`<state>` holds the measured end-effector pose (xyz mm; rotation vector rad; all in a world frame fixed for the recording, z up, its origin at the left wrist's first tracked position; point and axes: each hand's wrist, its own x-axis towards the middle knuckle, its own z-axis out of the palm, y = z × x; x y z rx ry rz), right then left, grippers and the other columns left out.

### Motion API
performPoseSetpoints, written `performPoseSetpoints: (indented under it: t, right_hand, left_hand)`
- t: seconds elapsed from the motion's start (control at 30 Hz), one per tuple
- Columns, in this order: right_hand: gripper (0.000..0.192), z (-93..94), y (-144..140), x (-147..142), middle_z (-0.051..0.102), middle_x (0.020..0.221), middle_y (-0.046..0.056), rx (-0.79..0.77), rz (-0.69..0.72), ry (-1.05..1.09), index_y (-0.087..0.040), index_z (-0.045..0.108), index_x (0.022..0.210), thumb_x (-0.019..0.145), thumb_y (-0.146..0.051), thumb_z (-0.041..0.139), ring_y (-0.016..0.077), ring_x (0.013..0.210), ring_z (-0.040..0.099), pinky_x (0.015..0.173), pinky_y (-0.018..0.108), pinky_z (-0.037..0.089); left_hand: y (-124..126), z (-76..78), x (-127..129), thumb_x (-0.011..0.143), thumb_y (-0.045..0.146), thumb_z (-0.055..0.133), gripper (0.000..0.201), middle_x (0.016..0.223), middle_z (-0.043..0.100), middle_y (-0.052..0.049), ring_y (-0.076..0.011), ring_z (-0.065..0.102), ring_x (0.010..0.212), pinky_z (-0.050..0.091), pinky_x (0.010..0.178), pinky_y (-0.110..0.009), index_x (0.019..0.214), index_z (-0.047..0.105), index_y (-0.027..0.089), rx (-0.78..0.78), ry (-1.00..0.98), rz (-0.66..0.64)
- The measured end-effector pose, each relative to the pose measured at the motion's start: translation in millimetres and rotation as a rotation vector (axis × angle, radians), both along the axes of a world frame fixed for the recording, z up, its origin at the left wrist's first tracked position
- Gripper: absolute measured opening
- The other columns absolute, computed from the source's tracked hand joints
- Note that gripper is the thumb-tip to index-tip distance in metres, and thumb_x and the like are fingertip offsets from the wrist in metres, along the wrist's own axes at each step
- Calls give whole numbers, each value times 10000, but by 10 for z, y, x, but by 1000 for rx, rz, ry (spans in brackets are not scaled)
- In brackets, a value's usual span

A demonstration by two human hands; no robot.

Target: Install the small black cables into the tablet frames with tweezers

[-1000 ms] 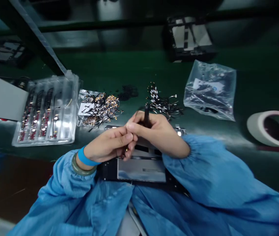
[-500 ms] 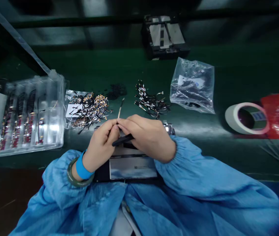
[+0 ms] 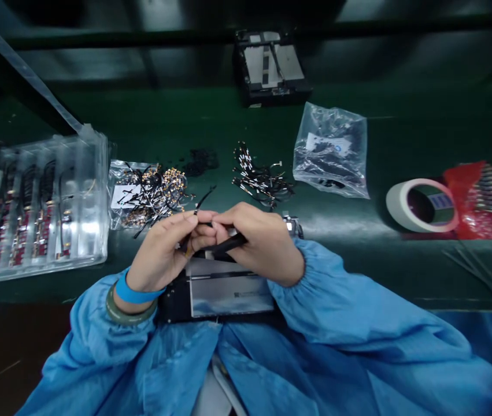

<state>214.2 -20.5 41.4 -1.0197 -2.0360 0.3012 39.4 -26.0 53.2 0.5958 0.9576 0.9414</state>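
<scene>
My left hand (image 3: pixel 164 247) pinches a short, thin black cable (image 3: pixel 204 197) between thumb and fingers, its free end pointing up and away. Close against it, my right hand (image 3: pixel 267 240) is closed around a slim black tool with a thick shaft (image 3: pixel 228 245); its tip is hidden among my fingers. Fingertips of both hands meet over a flat device (image 3: pixel 232 296) with a silvery panel. Beyond my left hand lies a heap of small black cables with gold and silver ends (image 3: pixel 167 188). A second bunch of black-and-white cables (image 3: pixel 261 176) is spread past my right hand.
A clear compartment box (image 3: pixel 98 231) with red-and-black parts stands at left. Small black bits (image 3: pixel 201 160) lie mid-bench. A clear bag (image 3: pixel 330 153), a white tape roll (image 3: pixel 397 202) and red wrapping (image 3: pixel 466 202) are to the right. A black box-like fixture (image 3: pixel 272 69) sits at the back.
My left hand has turned and shifted a little left, its fingers more extended. The cable's protruding part now shows black instead of pale. The whole view has shifted slightly.
</scene>
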Motion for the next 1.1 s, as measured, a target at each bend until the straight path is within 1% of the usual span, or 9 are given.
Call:
performPoseSetpoints:
  t: [0.17,0.27,0.33,0.47,0.57,0.77,0.87,0.93,1.1]
  right_hand:
    - [241,71,128,-51,731,852,55,-501,-44,426,-146,691,941,854,-351,598,117,653,623,605,252,490]
    - [261,99,167,-100,722,757,33,-707,-33,594,-156,687,831,857,-388,572,91,522,554,507,243,456]
    - [211,85,147,-129,694,684,14,-603,-124,580,-163,669,763,848,-332,576,93,518,551,495,234,444]
    - [163,12,50,-166,690,696,6,-62,-227,245,-184,643,725,853,-202,544,105,637,619,582,217,464]
    - [234,-26,-16,-186,682,681,10,177,-172,-39,-181,631,703,895,-194,499,103,630,615,580,215,442]
    - [255,-16,-97,-219,658,645,27,281,-63,-190,-151,631,683,905,-170,508,111,603,598,559,233,416]
    - [236,3,-101,-217,655,645,12,133,-18,-84,-165,620,667,881,-168,519,105,608,598,550,224,410]
    - [182,31,-62,-155,657,640,-2,-110,-28,97,-173,617,670,839,-172,552,95,575,585,524,216,409]
    - [104,125,166,306,723,719,25,-713,-271,735,-204,646,714,800,-251,610,49,326,391,328,242,252]
  left_hand:
    - [-67,-7,66,729,323,769,168,726,720,-21,-98,683,693,555,692,-159,816,761,179,24,16,-73]
    - [-94,-48,84,804,364,688,198,798,706,-33,-132,688,712,577,684,-237,863,747,185,186,225,-116]
    - [-102,-87,90,842,330,644,179,893,685,-43,-147,683,788,577,726,-275,902,728,185,441,536,26]
    - [-105,-146,95,826,175,660,126,966,649,-42,-148,634,949,549,821,-287,948,690,191,946,1053,395]
    - [-103,-159,98,822,143,663,137,958,642,-34,-145,634,937,552,815,-295,947,670,195,1029,1106,424]
    - [-81,-137,93,832,125,619,77,914,643,-35,-130,629,891,540,766,-269,872,657,178,1010,1120,397]
    - [-73,-135,89,820,145,601,54,850,634,-24,-127,624,818,528,673,-251,791,633,177,917,1044,328]
    - [-79,-132,59,811,168,589,64,825,626,-19,-123,621,765,515,625,-244,753,614,179,822,975,261]
    - [-53,-99,-379,827,213,575,73,832,615,-9,-111,593,666,488,584,-272,764,601,187,704,1033,246]
